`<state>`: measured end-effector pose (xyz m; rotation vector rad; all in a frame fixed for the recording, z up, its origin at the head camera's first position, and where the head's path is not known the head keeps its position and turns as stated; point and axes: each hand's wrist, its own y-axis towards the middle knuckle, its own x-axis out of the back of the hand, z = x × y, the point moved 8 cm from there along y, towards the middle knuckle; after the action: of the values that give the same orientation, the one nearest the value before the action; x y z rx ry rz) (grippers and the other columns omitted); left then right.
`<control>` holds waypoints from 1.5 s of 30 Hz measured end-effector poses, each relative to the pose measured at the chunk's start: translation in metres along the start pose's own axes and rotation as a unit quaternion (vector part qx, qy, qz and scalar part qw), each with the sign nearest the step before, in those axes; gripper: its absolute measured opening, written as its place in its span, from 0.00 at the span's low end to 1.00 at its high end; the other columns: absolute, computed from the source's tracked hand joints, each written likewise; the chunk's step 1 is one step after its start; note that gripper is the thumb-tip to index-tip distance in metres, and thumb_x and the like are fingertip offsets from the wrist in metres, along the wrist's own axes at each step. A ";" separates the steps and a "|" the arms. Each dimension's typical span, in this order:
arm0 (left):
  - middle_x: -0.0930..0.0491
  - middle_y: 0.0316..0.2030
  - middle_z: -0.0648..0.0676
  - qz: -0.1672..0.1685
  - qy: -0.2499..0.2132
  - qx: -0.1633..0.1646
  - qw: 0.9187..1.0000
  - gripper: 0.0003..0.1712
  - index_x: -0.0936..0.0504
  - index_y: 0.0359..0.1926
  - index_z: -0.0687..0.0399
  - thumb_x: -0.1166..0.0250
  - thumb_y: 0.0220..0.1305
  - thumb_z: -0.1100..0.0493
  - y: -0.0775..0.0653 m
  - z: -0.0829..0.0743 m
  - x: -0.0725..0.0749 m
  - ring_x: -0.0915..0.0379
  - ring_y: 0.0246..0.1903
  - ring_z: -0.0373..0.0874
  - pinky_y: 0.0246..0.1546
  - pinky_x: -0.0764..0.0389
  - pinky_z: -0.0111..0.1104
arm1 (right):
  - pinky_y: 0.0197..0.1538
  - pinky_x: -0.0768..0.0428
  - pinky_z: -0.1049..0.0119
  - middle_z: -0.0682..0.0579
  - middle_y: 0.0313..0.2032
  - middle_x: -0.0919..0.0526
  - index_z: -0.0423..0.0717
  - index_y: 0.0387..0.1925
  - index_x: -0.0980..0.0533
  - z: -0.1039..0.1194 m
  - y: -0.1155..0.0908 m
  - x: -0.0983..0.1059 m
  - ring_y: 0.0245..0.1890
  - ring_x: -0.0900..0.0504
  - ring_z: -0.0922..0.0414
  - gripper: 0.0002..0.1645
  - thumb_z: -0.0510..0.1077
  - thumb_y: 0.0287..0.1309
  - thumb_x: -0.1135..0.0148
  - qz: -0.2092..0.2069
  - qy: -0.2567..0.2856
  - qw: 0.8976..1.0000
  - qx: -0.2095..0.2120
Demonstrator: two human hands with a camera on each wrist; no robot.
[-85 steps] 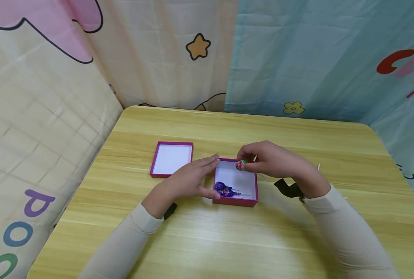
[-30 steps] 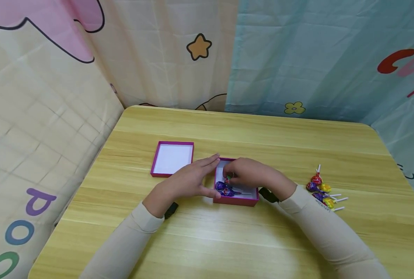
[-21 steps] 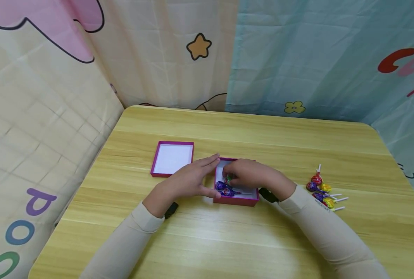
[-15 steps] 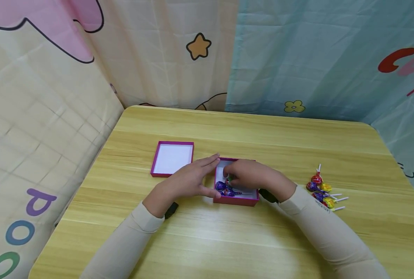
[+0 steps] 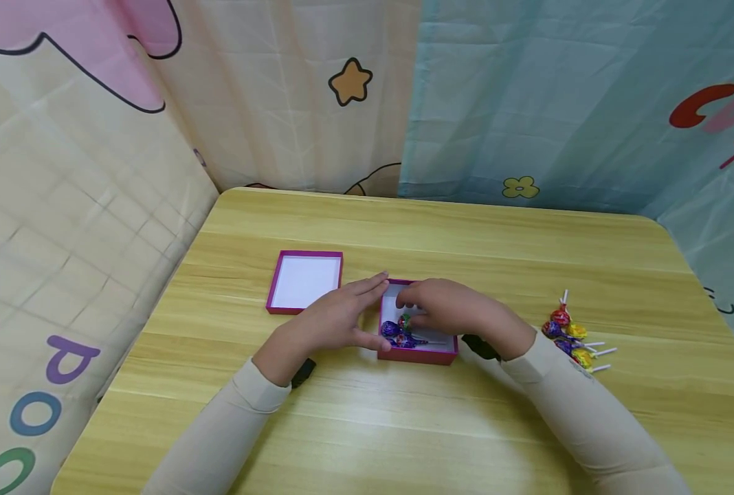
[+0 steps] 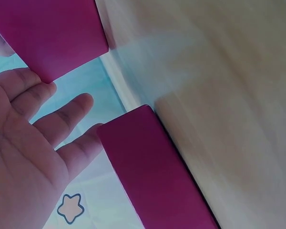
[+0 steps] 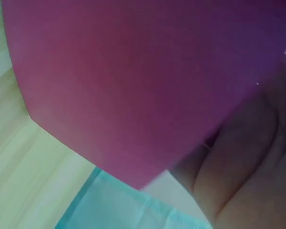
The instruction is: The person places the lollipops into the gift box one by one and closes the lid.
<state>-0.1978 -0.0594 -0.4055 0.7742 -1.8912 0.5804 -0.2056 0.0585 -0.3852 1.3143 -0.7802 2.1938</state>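
Note:
A magenta box with a white inside stands mid-table, several wrapped lollipops in its near left part. My left hand spans the box's left side, fingers extended to the far corner and thumb at the near one; in the left wrist view the fingertips meet the box wall. Over the box reaches my right hand, its thumb and forefinger spread apart. Just beside them lies a red-and-green lollipop, next to the purple lollipops. In the right wrist view the box wall hides most fingers.
The magenta lid lies inside-up left of the box, close to my left hand. A cluster of several red, purple and yellow lollipops lies to the right, near my right sleeve. Curtains hang behind the wooden table.
My right hand brought the red-and-green lollipop from above the box's far side down beside the purple ones, then parted its fingers from it and shifted slightly right. The left hand stayed put.

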 end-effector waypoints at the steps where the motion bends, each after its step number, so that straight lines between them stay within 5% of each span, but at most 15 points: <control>1: 0.54 0.78 0.47 -0.001 0.001 0.000 1.000 0.64 0.47 0.78 0.52 0.38 0.50 0.21 0.000 0.000 0.000 0.54 0.75 0.45 0.71 0.44 0.38 | 0.57 0.21 0.54 0.49 0.49 0.16 0.43 0.53 0.20 0.001 -0.002 0.002 0.49 0.18 0.52 0.17 0.42 0.63 0.32 -0.006 -0.001 1.000 0.005; 15: 0.53 0.78 0.46 -0.006 -0.004 0.005 1.000 0.63 0.45 0.77 0.51 0.37 0.50 0.22 -0.001 -0.002 0.001 0.53 0.75 0.45 0.70 0.42 0.39 | 0.55 0.20 0.52 0.47 0.51 0.17 0.41 0.55 0.21 -0.007 -0.044 0.031 0.50 0.19 0.49 0.20 0.43 0.63 0.33 -0.071 0.027 0.997 -0.008; 35: 0.54 0.78 0.46 -0.004 0.004 0.007 1.000 0.63 0.46 0.77 0.51 0.36 0.49 0.23 -0.001 -0.002 0.000 0.54 0.75 0.46 0.71 0.43 0.39 | 0.54 0.21 0.45 0.48 0.51 0.17 0.41 0.55 0.21 -0.088 -0.113 0.044 0.50 0.20 0.49 0.17 0.42 0.66 0.36 -0.103 0.041 0.989 -0.098; 45: 0.53 0.78 0.47 -0.003 0.008 0.002 1.000 0.63 0.46 0.77 0.52 0.36 0.50 0.24 0.000 -0.002 0.000 0.53 0.75 0.47 0.71 0.43 0.39 | 0.52 0.22 0.45 0.46 0.51 0.18 0.38 0.55 0.22 -0.131 -0.142 0.041 0.51 0.21 0.46 0.18 0.41 0.66 0.36 -0.078 0.049 0.985 -0.144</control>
<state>-0.1967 -0.0577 -0.4042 0.7761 -1.8721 0.5861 -0.2150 0.2546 -0.3650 1.0773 -0.8867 1.9237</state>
